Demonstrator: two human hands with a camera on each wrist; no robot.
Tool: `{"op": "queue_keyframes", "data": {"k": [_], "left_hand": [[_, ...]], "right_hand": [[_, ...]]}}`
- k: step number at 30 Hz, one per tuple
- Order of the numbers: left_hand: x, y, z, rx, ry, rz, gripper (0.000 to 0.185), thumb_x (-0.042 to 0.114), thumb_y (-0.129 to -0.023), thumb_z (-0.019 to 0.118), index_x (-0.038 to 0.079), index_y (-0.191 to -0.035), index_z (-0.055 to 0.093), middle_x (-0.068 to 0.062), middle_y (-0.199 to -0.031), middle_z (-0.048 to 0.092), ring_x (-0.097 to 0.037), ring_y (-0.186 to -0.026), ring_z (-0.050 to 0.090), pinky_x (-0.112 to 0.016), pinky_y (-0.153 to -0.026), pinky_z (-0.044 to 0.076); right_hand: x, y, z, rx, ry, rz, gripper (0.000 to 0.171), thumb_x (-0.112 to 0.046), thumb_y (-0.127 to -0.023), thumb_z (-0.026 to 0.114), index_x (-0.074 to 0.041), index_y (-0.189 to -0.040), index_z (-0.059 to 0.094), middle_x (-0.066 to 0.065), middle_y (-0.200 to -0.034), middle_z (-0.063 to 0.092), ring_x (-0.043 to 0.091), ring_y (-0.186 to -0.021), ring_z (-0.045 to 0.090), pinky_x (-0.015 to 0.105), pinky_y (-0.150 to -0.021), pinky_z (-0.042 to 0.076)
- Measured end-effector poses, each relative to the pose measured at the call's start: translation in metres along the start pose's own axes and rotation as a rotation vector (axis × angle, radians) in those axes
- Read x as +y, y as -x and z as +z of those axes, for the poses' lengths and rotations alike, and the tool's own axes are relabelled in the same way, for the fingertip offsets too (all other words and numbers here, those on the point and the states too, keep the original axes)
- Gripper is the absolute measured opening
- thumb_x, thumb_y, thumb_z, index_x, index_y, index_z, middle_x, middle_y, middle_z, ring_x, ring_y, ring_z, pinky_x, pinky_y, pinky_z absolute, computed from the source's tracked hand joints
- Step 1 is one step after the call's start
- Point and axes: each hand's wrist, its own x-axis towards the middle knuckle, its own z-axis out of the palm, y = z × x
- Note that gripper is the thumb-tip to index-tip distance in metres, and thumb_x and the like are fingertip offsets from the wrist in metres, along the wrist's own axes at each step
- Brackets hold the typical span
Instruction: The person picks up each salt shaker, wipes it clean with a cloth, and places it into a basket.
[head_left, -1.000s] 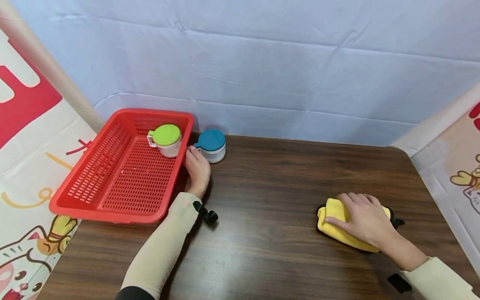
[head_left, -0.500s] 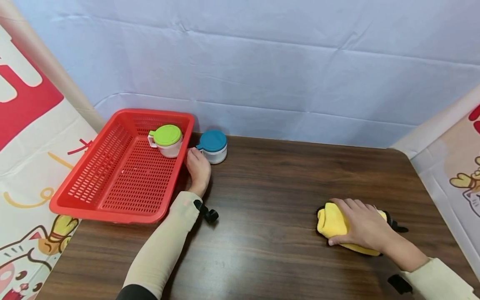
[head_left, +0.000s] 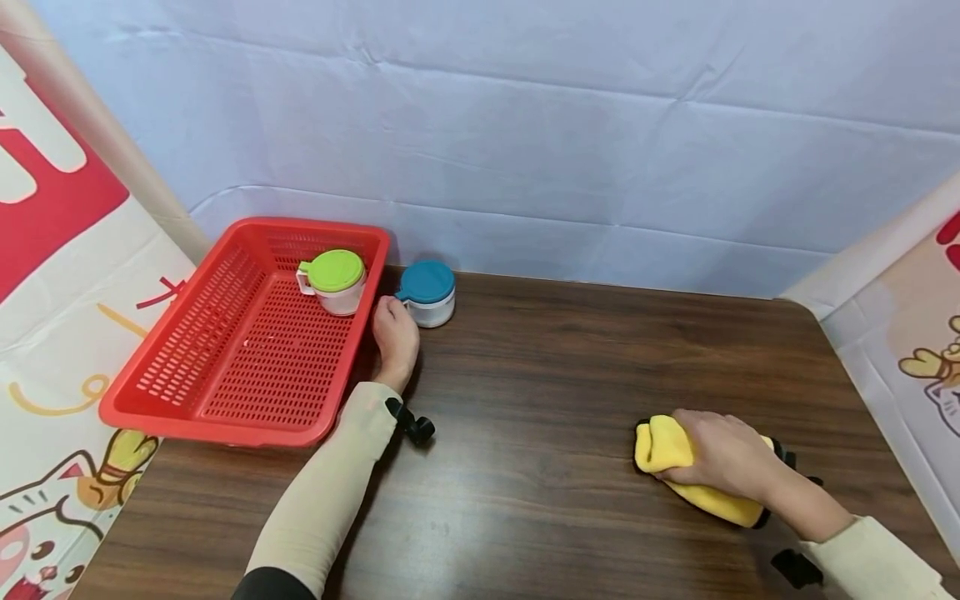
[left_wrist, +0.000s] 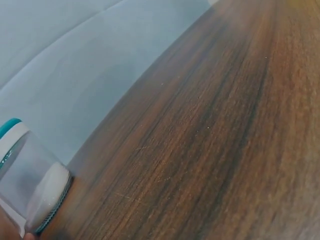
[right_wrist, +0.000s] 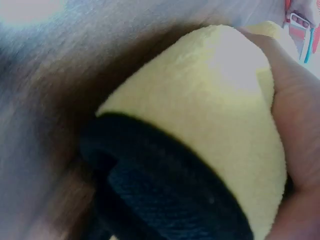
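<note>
Yellow cloth [head_left: 678, 460], bunched up with a black layer under it, lies on the near right part of the wooden table [head_left: 540, 417]; I see my right hand [head_left: 726, 458] curled over its top and gripping it, fingers wrapped toward the left end. In the right wrist view the yellow pile [right_wrist: 215, 130] fills the picture, the black layer [right_wrist: 165, 195] sits below it, and my thumb [right_wrist: 300, 125] presses against its right side.

Far across the table my left hand [head_left: 395, 337] rests beside the right wall of the red basket [head_left: 187, 350], its fingertips at the teal-lidded jar [head_left: 426, 292], which stands on the table just outside the basket's far right corner. I cannot tell from the head view whether those fingers pinch the jar's handle or only touch it. The left wrist view shows the jar's clear body [left_wrist: 30, 185] at the lower left edge, with white contents at its bottom. A green-lidded jar [head_left: 332, 281] stands upright inside the basket at its far right corner, just beside the teal one with the basket wall between them.
</note>
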Motion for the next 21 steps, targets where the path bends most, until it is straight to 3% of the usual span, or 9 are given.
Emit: {"op": "queue_keyframes", "data": {"k": [3,10,16,21], "left_hand": [[0.000,-0.001,-0.001,-0.012,0.016,-0.014,0.032,0.018,-0.103,0.034,-0.002,-0.093,0.056,-0.020,-0.094,0.053,-0.036,-0.094,0.049,-0.045,-0.091,0.039],[-0.003,-0.002,-0.001,-0.027,0.063,-0.004,0.033,0.020,-0.107,0.033,0.000,-0.091,0.054,-0.016,-0.086,0.047,-0.034,-0.089,0.046,-0.042,-0.088,0.037],[-0.008,-0.003,-0.001,-0.027,0.136,0.025,0.033,0.018,-0.108,0.034,-0.002,-0.091,0.054,-0.017,-0.088,0.046,-0.034,-0.092,0.046,-0.044,-0.092,0.038],[-0.008,-0.005,-0.001,-0.002,0.198,0.036,0.032,0.017,-0.107,0.034,0.001,-0.084,0.049,-0.023,-0.096,0.051,-0.031,-0.100,0.048,-0.043,-0.100,0.039]], "right_hand": [[-0.001,0.000,0.000,-0.025,-0.018,0.009,0.050,-0.048,-0.076,0.085,-0.011,-0.100,0.062,-0.009,-0.076,0.050,0.007,-0.063,0.043,0.028,-0.055,0.037],[-0.004,0.001,-0.004,-0.051,-0.078,0.063,0.042,-0.039,-0.080,0.083,-0.012,-0.101,0.060,-0.007,-0.073,0.049,0.009,-0.060,0.043,0.029,-0.052,0.036],[-0.010,0.003,-0.006,0.001,-0.118,0.079,0.036,-0.032,-0.082,0.082,-0.012,-0.100,0.058,-0.006,-0.065,0.046,0.008,-0.052,0.042,0.027,-0.047,0.035],[-0.014,0.002,-0.009,0.082,-0.127,0.092,0.041,-0.027,-0.081,0.081,-0.004,-0.108,0.059,-0.006,-0.064,0.046,0.008,-0.051,0.042,0.027,-0.046,0.035]]}}
